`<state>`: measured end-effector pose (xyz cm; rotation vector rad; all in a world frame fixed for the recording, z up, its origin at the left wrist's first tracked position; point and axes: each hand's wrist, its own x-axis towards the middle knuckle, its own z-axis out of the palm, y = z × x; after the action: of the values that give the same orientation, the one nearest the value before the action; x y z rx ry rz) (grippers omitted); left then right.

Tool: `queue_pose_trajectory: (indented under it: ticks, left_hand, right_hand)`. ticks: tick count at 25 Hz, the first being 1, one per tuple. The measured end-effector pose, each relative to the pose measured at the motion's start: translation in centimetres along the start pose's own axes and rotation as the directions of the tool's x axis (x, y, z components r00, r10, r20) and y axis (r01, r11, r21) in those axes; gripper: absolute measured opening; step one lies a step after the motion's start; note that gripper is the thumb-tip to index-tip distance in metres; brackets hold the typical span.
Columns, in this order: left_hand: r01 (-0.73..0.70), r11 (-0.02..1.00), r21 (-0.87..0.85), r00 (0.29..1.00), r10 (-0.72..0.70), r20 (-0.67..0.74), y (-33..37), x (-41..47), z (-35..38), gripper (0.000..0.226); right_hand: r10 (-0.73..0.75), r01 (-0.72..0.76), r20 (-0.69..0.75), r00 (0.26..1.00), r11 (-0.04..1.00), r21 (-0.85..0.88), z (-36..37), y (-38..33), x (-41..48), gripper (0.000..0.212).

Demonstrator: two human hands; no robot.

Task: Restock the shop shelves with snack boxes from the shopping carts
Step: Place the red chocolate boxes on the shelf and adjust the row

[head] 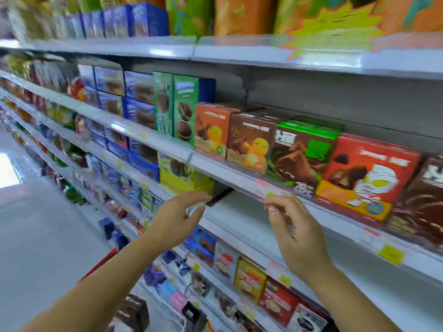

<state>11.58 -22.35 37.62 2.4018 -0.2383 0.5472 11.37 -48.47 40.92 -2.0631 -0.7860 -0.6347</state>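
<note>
Right of the yellow cardboard snack box [184, 182], the white metal shelf [236, 220] lies bare, apparently to the back; the clear plastic price rail [230, 179] above overhangs its mouth.

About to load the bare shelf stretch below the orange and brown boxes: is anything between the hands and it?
Nothing visible blocks it. The bare shelf lies just past the left hand and right hand, both empty. The price rail of the shelf above hangs over its front; a yellow box borders its left.
</note>
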Motion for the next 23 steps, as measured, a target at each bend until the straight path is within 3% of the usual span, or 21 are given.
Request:
queue_pose_trajectory:
  ticks: [5,14,20,23]
  left_hand:
    - [-0.084,0.996,-0.006,0.995,0.084,0.059,-3.6,2.7,-4.4,0.036]
    - [-0.260,0.964,-0.061,0.963,0.263,0.048,0.6,7.6,-3.9,0.038]
    - [-0.218,0.965,-0.148,0.961,0.239,0.139,-0.8,6.9,-1.3,0.025]
    - [-0.052,0.983,-0.176,0.974,0.089,0.206,-6.3,4.4,-0.9,0.019]
  right_hand:
    - [0.107,-0.111,0.109,0.988,0.993,0.027,6.9,-2.6,4.1,0.024]
    - [0.240,-0.231,0.100,0.966,0.969,-0.089,3.4,-1.7,6.0,0.027]
    - [0.260,-0.245,0.151,0.954,0.963,-0.112,4.9,-0.7,5.5,0.028]
    - [0.271,-0.257,0.269,0.924,0.962,-0.086,9.3,-0.8,5.3,0.026]
